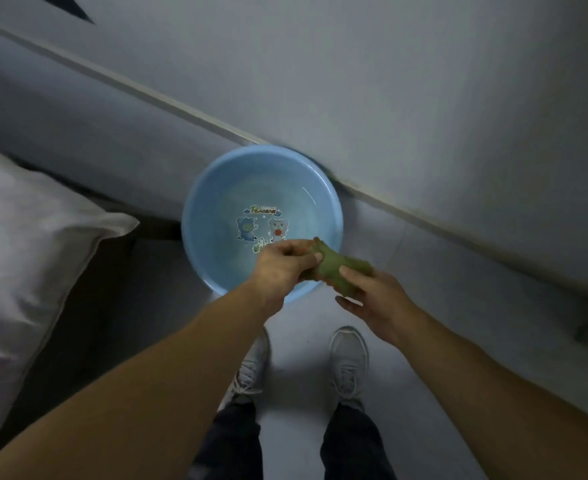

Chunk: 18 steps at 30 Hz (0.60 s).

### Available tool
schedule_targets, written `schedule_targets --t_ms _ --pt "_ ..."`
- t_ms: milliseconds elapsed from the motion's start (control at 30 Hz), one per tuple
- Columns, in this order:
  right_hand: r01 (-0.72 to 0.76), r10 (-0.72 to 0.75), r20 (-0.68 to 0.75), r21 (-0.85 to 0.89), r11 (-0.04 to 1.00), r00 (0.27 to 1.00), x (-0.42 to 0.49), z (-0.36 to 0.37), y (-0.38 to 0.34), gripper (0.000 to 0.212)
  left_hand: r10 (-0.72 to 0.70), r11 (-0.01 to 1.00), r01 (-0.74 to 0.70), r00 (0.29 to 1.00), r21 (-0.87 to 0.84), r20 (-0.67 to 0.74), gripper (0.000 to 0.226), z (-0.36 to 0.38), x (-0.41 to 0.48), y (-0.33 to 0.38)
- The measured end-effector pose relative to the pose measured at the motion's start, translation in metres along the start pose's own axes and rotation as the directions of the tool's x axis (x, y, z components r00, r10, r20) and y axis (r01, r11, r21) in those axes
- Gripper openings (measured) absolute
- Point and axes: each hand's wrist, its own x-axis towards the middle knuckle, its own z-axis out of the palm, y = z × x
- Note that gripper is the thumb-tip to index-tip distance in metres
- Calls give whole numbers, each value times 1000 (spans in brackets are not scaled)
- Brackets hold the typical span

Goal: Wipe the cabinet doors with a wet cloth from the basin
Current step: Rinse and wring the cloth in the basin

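Both hands grip the bunched green cloth [334, 263], left hand [282, 263] and right hand [372, 292] at opposite ends, seemingly above the blue basin [195, 216].

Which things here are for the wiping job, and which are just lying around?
For the job: green bunched cloth, gripped by left hand and right hand; round light-blue plastic basin with cartoon pictures inside; pale grey cabinet door.
Just lying about: white fabric pillow.

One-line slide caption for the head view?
Left hand and right hand grip a bunched green cloth over the edge of a blue basin on the floor.
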Motion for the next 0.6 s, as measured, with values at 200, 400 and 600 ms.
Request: schedule_targets --t_ms 200,400,600 --pt "46 -50 -190 -26 999 981 80 5 30 20 17 970 -9 999 241 -30 25 -21 92 -34" --pt "124 -130 -394 -41 991 910 139 -4 65 18 49 933 -35 998 359 -31 25 -6 153 -71" --pt "140 -112 -458 28 990 882 162 -12 91 21 33 917 4 996 398 -86 22 5 179 -98"
